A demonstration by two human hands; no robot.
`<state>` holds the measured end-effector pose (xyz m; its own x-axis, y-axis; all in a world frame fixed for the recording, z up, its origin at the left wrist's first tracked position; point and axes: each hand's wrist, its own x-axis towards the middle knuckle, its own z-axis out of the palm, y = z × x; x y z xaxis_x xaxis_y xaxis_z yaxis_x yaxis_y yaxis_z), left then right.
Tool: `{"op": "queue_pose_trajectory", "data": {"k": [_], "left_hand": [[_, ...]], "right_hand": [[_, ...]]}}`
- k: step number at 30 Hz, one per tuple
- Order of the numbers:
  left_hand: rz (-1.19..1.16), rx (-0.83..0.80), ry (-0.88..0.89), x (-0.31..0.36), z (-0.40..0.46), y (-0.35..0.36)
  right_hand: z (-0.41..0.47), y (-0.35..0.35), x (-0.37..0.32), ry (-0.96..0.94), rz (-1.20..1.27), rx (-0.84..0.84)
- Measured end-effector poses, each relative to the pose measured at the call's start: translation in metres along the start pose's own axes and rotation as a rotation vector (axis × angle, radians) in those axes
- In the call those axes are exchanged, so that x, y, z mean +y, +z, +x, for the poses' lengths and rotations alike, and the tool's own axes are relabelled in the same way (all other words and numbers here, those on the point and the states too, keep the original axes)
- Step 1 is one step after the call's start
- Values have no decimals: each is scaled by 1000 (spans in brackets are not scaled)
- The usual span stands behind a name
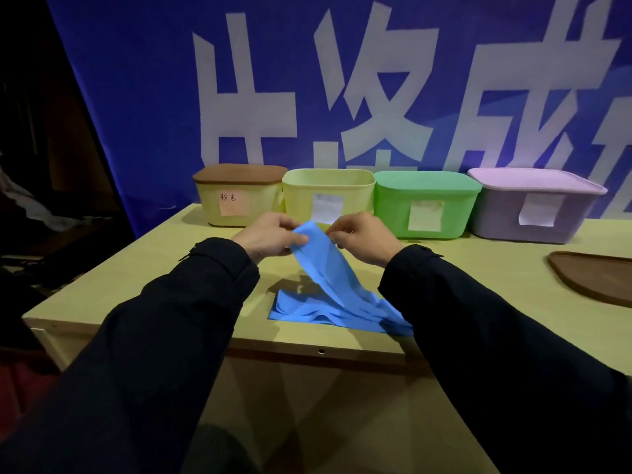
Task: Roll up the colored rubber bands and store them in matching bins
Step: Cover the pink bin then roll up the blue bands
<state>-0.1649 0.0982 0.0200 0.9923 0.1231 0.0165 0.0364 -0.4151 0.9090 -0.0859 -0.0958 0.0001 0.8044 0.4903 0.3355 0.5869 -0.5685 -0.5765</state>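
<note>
A wide blue rubber band (328, 285) lies partly bunched on the pale wooden table (136, 289), with its far end lifted. My left hand (270, 236) pinches that raised end on the left, and my right hand (362, 237) pinches it on the right, just in front of the bins. Four bins stand in a row at the back: a yellow bin with a brown lid (236, 196), an open yellow bin (328, 193), a green lidded bin (424, 203) and a lilac lidded bin (533, 206). Each carries a paper label.
A brown lid (595, 278) lies flat on the table at the right edge. A blue banner with large white characters (342, 80) hangs behind the bins. The table's left edge drops off into a dark area.
</note>
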Motion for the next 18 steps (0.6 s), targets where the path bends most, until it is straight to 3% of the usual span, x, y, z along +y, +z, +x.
{"op": "queue_pose_trajectory", "data": {"k": [5,9,12,18], "left_hand": [[-330,82,254,52,-3,6],[-414,86,391,86,5,18],[-470,96,428,97,17,37],[-617,133,427,84,35,77]], "right_hand": [[-1,-38,4,71,400,171],[-9,-68,-12,20,669,137],[-15,-74,-18,-32,732,122],[-11,-59,-2,-56,642,282]]}}
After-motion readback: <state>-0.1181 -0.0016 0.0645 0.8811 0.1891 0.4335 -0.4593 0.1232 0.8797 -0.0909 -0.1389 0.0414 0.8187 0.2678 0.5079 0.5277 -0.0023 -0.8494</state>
